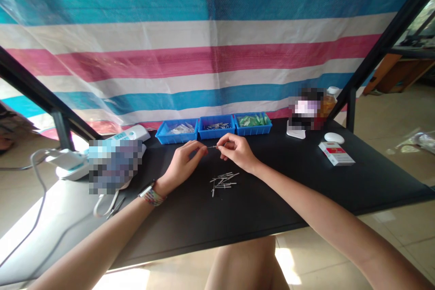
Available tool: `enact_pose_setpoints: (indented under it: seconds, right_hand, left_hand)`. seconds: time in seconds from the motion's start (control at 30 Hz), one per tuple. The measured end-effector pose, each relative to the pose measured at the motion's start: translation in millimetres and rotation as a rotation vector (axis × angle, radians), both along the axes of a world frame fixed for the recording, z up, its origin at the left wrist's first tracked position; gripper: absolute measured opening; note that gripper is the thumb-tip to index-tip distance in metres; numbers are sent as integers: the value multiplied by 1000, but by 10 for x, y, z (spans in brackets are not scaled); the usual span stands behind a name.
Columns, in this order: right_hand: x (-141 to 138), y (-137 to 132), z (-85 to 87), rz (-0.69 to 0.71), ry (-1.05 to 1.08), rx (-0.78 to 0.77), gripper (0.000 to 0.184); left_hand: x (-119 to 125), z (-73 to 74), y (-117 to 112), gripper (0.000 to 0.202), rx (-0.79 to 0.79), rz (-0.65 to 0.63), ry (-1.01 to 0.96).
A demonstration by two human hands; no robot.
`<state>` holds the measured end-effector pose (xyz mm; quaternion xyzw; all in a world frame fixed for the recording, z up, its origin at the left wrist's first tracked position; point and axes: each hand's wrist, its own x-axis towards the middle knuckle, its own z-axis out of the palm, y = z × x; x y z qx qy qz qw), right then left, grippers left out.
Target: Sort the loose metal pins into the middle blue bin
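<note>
My left hand (185, 158) and my right hand (236, 150) meet above the black table (306, 190), both pinching the ends of one thin metal pin (213, 147) held level between them. Just below the hands lies a small heap of several similar metal pins (222, 181). A beaded band sits on my left wrist.
Three blue trays (214, 128) stand in a row at the back, one with clear bits, one with metal pins, one with green parts. A white device (73, 163) with a cable lies left, scissors (108, 206) near it. A small box (336, 153) and a white oval object (333, 137) lie right.
</note>
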<state>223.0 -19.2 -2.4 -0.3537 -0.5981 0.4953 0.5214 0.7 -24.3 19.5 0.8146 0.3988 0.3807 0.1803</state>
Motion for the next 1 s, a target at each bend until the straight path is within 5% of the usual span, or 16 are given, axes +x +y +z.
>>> enact_pose_setpoints:
  seconds: [0.4, 0.83, 1.0]
  right_hand:
    - [19, 22, -39, 14, -46, 25, 42]
    - [-9, -39, -10, 6, -18, -12, 21]
    - [63, 42, 57, -167, -174, 195, 12]
  left_hand:
    - [2, -26, -18, 22, 32, -14, -36]
    - [-22, -58, 24, 34, 36, -32, 22]
    - [-25, -44, 12, 34, -24, -42, 34]
